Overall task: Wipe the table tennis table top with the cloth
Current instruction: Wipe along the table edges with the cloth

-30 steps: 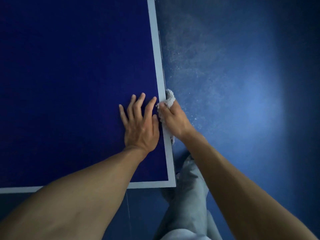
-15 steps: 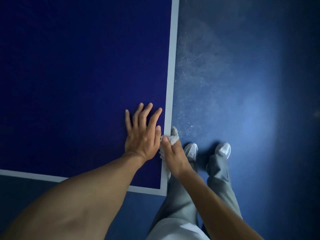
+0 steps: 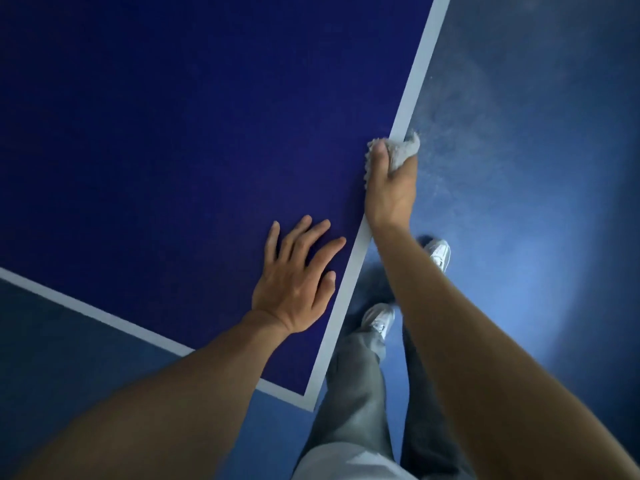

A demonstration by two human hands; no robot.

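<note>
The dark blue table tennis table top (image 3: 173,133) fills the left and middle of the view, edged by a white line (image 3: 412,91) along its right side. My right hand (image 3: 389,192) grips a bunched grey cloth (image 3: 401,148) and presses it on that white edge line, with cloth hanging over the side. My left hand (image 3: 298,275) lies flat on the blue surface near the table's corner, fingers spread, holding nothing.
The table's near corner (image 3: 308,401) points toward my legs. My grey trousers (image 3: 353,386) and white shoes (image 3: 379,318) stand on the blue floor (image 3: 519,202) right of the table. Pale dust specks lie on the floor beside the edge.
My right hand has slid the cloth forward along the white edge line, away from my left hand. The view has rotated, and the left hand stays flat on the table.
</note>
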